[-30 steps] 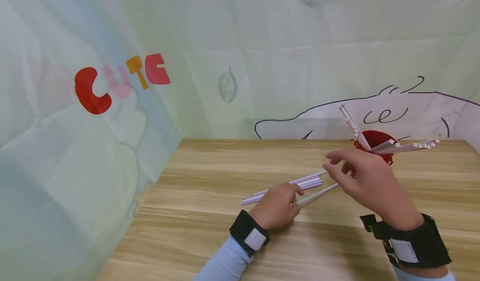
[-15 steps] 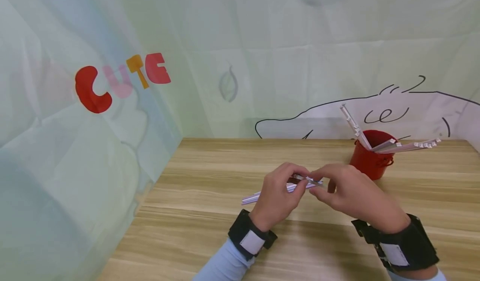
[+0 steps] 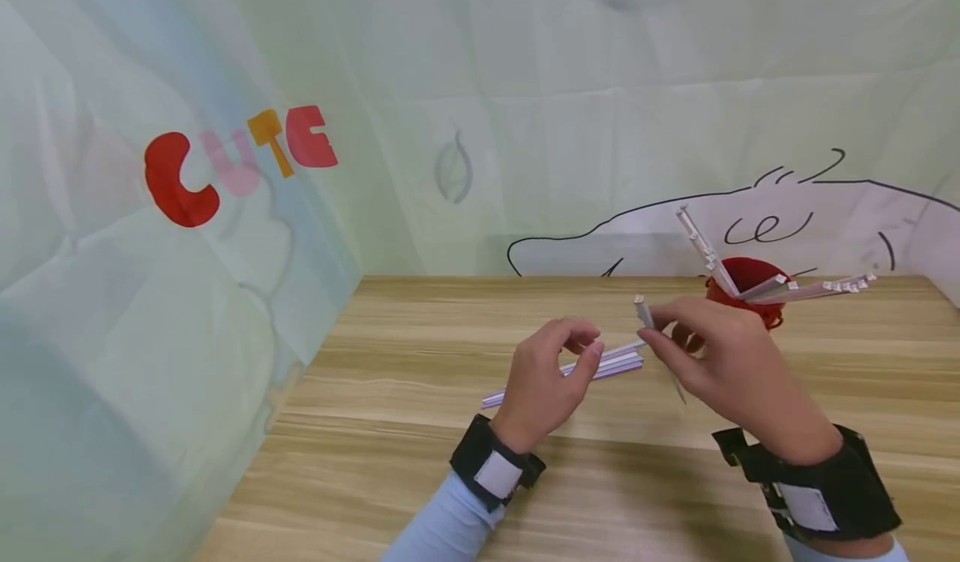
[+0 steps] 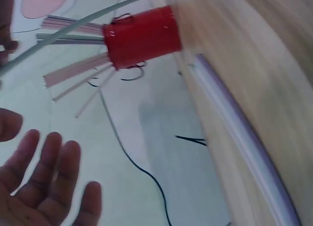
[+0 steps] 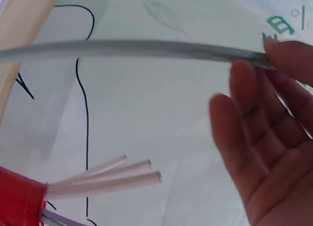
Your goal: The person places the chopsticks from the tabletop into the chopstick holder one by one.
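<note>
In the head view my right hand (image 3: 738,358) pinches a thin grey straw (image 3: 642,310) near its upper end, between thumb and fingertips. The straw slants down past the hand, clear in the right wrist view as a long grey strip (image 5: 146,48). Just left of it my left hand (image 3: 543,378) hovers with loosely curved fingers and holds nothing. Behind and under that hand lies a small bundle of purple and white straws (image 3: 618,365) on the table. Beyond my right hand stands a red bucket (image 4: 144,39), its lower part hidden in the head view.
Pink straws (image 5: 107,187) and grey ones (image 4: 73,38) stick out of the bucket and lean to both sides. The wooden table (image 3: 360,445) meets a printed cloth backdrop (image 3: 405,170) at the back and left.
Both hands met over the bundle with the grey straw half a second ago. Now they are apart, and my right hand has moved right and tilted the straw upright; my left has let go.
</note>
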Available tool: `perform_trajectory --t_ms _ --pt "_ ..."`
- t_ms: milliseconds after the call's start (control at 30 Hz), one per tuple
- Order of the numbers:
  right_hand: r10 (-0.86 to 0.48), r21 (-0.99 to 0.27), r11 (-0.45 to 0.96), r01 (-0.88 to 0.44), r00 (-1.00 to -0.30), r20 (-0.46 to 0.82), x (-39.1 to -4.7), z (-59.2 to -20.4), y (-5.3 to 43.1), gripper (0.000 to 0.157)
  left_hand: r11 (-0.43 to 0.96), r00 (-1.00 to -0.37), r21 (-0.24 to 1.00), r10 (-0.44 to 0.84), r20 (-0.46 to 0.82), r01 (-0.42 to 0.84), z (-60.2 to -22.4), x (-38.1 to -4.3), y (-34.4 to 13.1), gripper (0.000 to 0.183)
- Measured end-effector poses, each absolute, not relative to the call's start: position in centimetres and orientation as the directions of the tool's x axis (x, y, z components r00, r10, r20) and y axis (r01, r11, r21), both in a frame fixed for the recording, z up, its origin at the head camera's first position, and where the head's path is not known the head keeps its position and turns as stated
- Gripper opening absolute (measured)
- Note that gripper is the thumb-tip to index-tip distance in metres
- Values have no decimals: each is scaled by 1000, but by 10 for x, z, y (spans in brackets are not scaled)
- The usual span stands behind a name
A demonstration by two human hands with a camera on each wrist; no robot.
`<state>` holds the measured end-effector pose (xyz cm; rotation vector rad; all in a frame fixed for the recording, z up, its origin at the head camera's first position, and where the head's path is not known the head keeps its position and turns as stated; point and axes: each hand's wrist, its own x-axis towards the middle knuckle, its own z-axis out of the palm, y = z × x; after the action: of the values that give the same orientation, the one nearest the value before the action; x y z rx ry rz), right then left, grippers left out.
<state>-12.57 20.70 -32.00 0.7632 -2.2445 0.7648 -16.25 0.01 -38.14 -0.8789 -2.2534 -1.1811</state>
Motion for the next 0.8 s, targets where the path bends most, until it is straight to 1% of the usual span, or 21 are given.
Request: perform_trajectory --t_ms 100,167,233,300,367,467,567,700,800 --pt "-250 -262 654 -709 -530 810 -123 -312 214 38 590 -766 508 349 540 627 -394 -169 -1 20" --pt "-197 -240 667 -706 -477 856 -120 -308 217 38 688 -816 456 383 434 565 -403 -171 -2 26" --pt "-136 -239 683 -691 -441 887 -117 -303 220 35 758 -846 382 433 309 528 -409 -172 -4 35" --pt "-62 -246 692 -679 -396 916 -115 -298 221 32 800 -859 314 479 181 512 -414 -172 -5 45" --pt "16 -260 689 -676 -345 938 -114 -294 222 27 818 -855 259 513 73 513 -418 -171 -6 53" --pt "121 -282 687 -669 -277 953 -113 -292 223 21 829 -846 227 532 -37 511 -422 -170 -8 59" --pt "193 -302 696 -652 -236 952 -114 -292 227 18 834 -842 201 536 -70 514 -423 -169 -9 59" --pt "231 -324 713 -622 -228 946 -118 -296 234 18 836 -843 153 537 -30 527 -424 -169 -9 52" --pt "238 -336 716 -612 -239 941 -122 -300 238 17 833 -841 137 542 2 537 -423 -169 -9 44"
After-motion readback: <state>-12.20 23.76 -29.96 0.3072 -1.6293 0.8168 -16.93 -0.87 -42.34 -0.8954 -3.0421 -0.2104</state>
